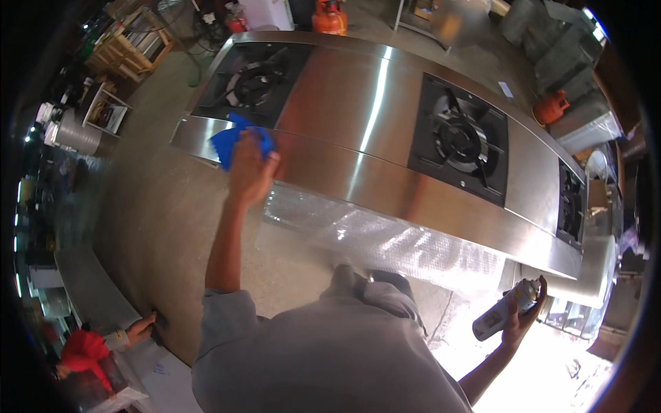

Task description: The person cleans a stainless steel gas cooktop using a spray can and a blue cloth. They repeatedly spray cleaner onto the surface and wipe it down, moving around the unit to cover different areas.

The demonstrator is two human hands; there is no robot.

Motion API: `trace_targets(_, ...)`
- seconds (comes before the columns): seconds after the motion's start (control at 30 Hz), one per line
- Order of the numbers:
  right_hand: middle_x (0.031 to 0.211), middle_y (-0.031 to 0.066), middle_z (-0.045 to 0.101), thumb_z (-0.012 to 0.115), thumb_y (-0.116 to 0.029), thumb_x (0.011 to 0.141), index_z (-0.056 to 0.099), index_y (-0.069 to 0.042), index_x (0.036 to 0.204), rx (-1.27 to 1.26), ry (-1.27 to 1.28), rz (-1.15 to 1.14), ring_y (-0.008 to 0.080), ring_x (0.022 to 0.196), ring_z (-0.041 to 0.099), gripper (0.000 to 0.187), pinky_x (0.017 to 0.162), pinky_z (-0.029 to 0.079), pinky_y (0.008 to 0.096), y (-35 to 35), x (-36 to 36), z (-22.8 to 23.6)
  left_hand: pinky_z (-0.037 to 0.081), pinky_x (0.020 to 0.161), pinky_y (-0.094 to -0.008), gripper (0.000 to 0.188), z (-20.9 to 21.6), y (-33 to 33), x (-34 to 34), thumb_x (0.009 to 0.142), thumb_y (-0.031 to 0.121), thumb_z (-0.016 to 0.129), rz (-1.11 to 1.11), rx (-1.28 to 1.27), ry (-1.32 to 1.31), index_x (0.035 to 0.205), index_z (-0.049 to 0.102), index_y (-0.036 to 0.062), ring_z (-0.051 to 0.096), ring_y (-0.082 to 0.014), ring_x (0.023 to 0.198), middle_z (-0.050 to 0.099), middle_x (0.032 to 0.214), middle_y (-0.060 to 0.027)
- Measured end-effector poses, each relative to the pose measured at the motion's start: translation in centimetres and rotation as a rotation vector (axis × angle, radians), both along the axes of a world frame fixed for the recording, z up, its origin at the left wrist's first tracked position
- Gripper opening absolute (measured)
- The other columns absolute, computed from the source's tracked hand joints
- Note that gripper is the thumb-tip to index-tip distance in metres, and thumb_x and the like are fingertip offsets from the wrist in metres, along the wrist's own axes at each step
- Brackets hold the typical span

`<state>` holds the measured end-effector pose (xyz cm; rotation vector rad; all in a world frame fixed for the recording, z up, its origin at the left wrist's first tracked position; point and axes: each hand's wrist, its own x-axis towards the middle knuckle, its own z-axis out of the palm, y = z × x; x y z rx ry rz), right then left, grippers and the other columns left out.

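A long stainless steel cooking range stretches in front of me, with black burner panels set into its top. My left hand is closed on a blue cloth, which lies against the range's front strip just below the left burner. Off to the lower right, my right hand grips a white and grey spray can, held tilted and apart from the range. The middle burner and the right burner have nothing on them.
Bubble wrap hangs along the range's front below the top. Orange gas cylinders stand behind it, another at the right. A person in red works at a pale sheet metal piece at lower left. A wooden crate sits back left.
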<state>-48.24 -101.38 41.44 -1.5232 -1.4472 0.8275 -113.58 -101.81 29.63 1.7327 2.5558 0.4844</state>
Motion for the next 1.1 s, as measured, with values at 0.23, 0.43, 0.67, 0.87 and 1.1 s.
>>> trace_targets(0.23,0.122,0.0144,0.062,0.091,-0.040,0.079,0.032,-0.011,0.160,-0.061,0.184,-0.053,0.0266,0.098,0.069,0.105,0.086,0.059,0.0404,-2.8,3.2,-3.5,0.023,0.128,-0.0504,0.084,-2.4,5.2,35.7,0.093,0.047,0.073,-0.825,0.334,-0.291,0.157,0.041,0.0017,0.031,-0.0384,0.155,0.036,0.164,-0.0250)
trace_targets(0.43,0.114,0.0134,0.064,0.091,-0.041,0.079,0.033,-0.010,0.159,0.006,0.209,-0.232,0.0259,0.097,0.069,0.104,0.087,0.059,0.0395,-7.9,12.9,-3.6,0.028,0.125,-0.0533,0.070,0.5,5.2,25.8,0.103,0.040,0.055,-0.157,0.061,-0.049,0.157,0.039,-0.0015,0.036,-0.0472,0.150,0.036,0.162,-0.0307)
trace_targets(0.67,0.116,0.0108,0.064,0.092,-0.037,0.080,0.037,-0.008,0.157,0.014,0.301,-0.337,0.0219,0.097,0.068,0.098,0.088,0.058,0.0374,-9.8,24.9,-9.1,0.023,0.128,-0.0527,0.079,-1.0,9.9,49.8,0.101,0.049,0.058,-0.757,0.117,-0.004,0.157,0.038,-0.0033,0.031,-0.0435,0.155,0.036,0.163,-0.0294)
trace_targets(0.87,0.132,0.0128,0.056,0.089,-0.030,0.078,0.041,-0.005,0.154,0.016,0.294,-0.281,0.0221,0.112,0.059,0.093,0.098,0.050,0.0366,-6.6,32.1,-10.0,0.022,0.130,-0.0498,0.079,-0.4,17.4,72.5,0.108,0.058,0.041,-1.080,0.142,-0.018,0.158,0.037,-0.0030,0.029,-0.0411,0.156,0.037,0.162,-0.0290)
trace_targets(1.1,0.126,0.0112,0.058,0.089,-0.028,0.083,0.041,-0.008,0.155,0.039,0.407,-0.517,0.0213,0.105,0.064,0.089,0.092,0.055,0.0360,-14.3,43.3,-11.9,0.020,0.129,-0.0535,0.076,2.4,12.8,61.5,0.107,0.049,0.045,-0.459,-0.061,0.044,0.159,0.034,-0.0048,0.024,-0.0485,0.156,0.029,0.165,-0.0326)
